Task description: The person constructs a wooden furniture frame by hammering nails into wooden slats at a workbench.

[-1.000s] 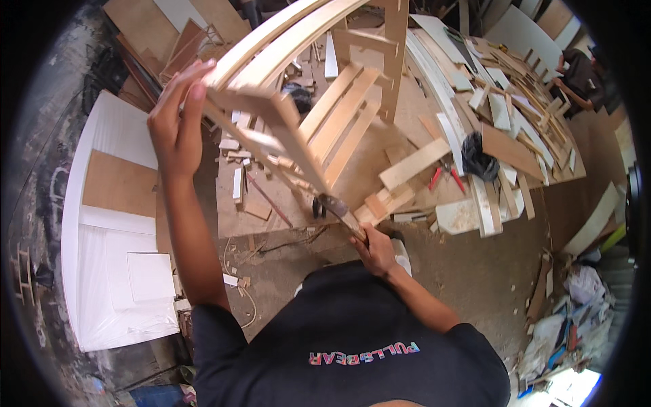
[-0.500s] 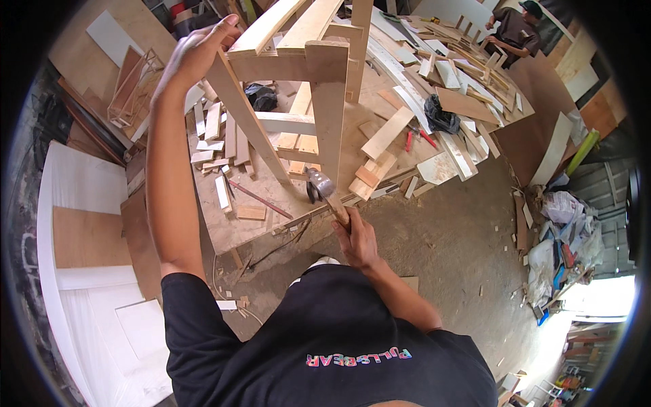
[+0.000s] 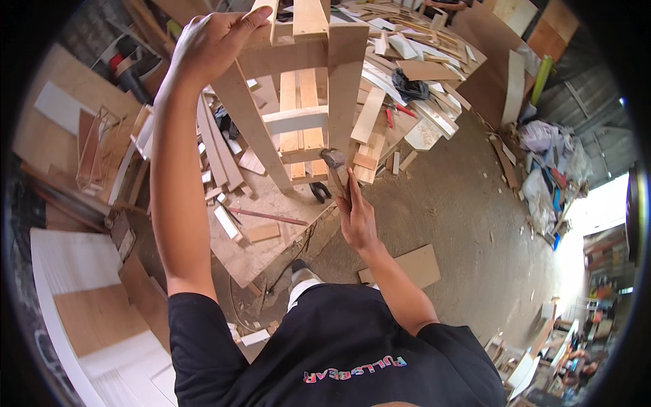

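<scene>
My left hand (image 3: 213, 47) grips the top of an upright wooden frame (image 3: 346, 81) with slats across its top and rungs lower down, standing at the workbench (image 3: 258, 258). My right hand (image 3: 358, 220) holds a hammer (image 3: 333, 160) by its wooden handle, with the metal head raised beside the frame's right leg at its lower part. A black object (image 3: 320, 192) lies just below the frame, too small to name surely. Red-handled pliers (image 3: 390, 117) lie to the right among loose boards, near a crumpled black bag (image 3: 410, 87). A thin reddish rod (image 3: 268, 216) lies on the bench's near part.
Piles of offcuts (image 3: 427, 47) cover the far bench. A co-worker (image 3: 447, 10) is at its far end. Boards (image 3: 91, 292) lean at the left. Bags and scraps (image 3: 539, 169) line the right wall. A loose board (image 3: 407, 268) lies on the floor beside my legs.
The view has swung rightward, showing more floor and doorway. The frame now faces me more squarely. My left hand has shifted along its top, and the hammer in my right hand is higher in view.
</scene>
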A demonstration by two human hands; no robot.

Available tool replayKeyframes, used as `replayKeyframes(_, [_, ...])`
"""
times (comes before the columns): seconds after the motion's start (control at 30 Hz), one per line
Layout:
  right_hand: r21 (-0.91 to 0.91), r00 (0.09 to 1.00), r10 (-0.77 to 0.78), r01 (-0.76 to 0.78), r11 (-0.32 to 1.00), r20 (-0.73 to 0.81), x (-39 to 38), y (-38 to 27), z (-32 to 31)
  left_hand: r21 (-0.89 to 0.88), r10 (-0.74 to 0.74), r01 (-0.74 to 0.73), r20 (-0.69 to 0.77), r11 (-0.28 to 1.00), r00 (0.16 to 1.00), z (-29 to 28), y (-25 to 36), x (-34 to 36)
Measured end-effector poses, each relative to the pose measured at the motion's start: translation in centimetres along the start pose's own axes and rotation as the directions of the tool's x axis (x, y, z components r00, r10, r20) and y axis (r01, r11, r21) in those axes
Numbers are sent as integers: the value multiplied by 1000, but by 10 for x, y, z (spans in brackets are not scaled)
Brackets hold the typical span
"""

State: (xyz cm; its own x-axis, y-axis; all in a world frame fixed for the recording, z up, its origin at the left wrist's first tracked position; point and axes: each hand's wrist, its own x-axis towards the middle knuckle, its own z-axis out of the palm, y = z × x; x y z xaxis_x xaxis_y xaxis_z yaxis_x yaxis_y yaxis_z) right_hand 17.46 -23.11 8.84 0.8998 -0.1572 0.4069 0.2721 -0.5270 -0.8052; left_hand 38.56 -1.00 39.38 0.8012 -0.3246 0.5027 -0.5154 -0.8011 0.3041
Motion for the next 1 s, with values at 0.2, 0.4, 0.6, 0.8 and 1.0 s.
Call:
replayKeyframes(0.2, [-109, 988, 123, -133, 985, -92, 9, -16, 31, 108, 90, -106, 138, 989, 986, -25, 35, 5])
replayKeyframes(0.4, [-266, 994, 58, -80, 961, -89, 10, -32, 46, 152, 369, -342, -219, 927, 903, -3, 21, -7])
replayKeyframes(0.6, [-332, 979, 41, -106, 937, -198, 11, -23, 63, 92, 162, -178, 160, 980, 974, 4, 13, 8])
replayKeyframes(0.8, [-371, 965, -82, -16, 929, -249, 16, -36, 69, 7, 147, -153, 222, 988, 964, -5, 15, 8])
replayKeyframes(1.0, [-282, 973, 137, -187, 941, -188, 27, -72, 60, 16, 142, -149, 217, 989, 966, -4, 10, 11])
